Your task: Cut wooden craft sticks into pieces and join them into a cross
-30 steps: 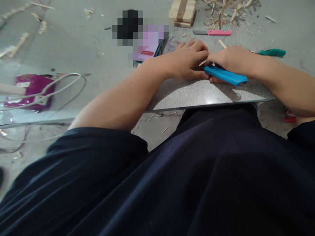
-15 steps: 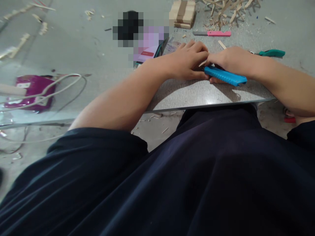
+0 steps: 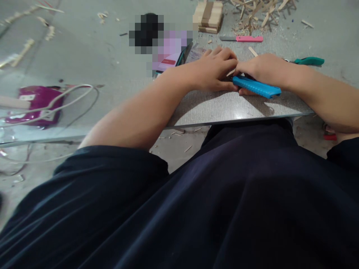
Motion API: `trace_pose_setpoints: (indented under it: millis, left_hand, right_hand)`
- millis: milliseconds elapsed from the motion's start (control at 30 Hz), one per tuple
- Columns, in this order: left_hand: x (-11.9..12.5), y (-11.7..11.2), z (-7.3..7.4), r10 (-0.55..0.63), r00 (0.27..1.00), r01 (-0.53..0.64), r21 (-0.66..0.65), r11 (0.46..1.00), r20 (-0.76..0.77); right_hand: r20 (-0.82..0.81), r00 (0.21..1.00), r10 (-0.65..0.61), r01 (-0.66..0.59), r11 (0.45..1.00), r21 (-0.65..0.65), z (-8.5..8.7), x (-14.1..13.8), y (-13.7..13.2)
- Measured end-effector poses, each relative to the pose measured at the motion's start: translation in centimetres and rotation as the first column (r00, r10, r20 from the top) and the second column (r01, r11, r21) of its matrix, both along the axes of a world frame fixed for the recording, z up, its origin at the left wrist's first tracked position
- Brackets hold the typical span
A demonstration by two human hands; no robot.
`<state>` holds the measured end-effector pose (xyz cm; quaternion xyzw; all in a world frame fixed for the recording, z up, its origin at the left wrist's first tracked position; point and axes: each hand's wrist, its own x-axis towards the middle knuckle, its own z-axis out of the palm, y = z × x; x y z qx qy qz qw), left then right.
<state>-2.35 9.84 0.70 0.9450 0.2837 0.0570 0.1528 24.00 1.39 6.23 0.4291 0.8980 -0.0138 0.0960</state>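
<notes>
My right hand (image 3: 260, 69) is closed around a blue utility knife (image 3: 256, 86) near the table's front edge. The knife's handle slants down to the right, and its front end points at my left hand (image 3: 220, 69). That hand rests low over the tabletop with bent fingers and its thumb beside the knife's front end. Between the hands, whatever my left fingers press on is hidden, and so is the blade. Just beyond my right hand lies a thin wooden stick (image 3: 252, 51).
A pink-handled knife (image 3: 249, 39), bundled wooden sticks (image 3: 208, 16) and a heap of sticks (image 3: 259, 13) lie farther back. Green-handled pliers (image 3: 310, 61) are at right. Left are a phone (image 3: 169, 59), a purple packet (image 3: 42, 104) and a white cable (image 3: 81, 86).
</notes>
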Motion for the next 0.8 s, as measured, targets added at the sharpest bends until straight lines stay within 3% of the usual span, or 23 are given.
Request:
trace_pose_setpoints:
  millis: [167, 800]
  left_hand:
    - [0.08, -0.20, 0.19, -0.003, 0.999, 0.004, 0.014, 1.000, -0.038]
    - [0.11, -0.22, 0.32, -0.011, 1.000, 0.011, -0.001, 1.000, -0.023]
  right_hand:
    - [-0.023, 0.998, -0.055, 0.054, 0.998, -0.038, 0.11, -0.16, -0.22]
    - [-0.037, 0.999, -0.028, 0.027, 0.999, -0.029, -0.06, 0.27, 0.00]
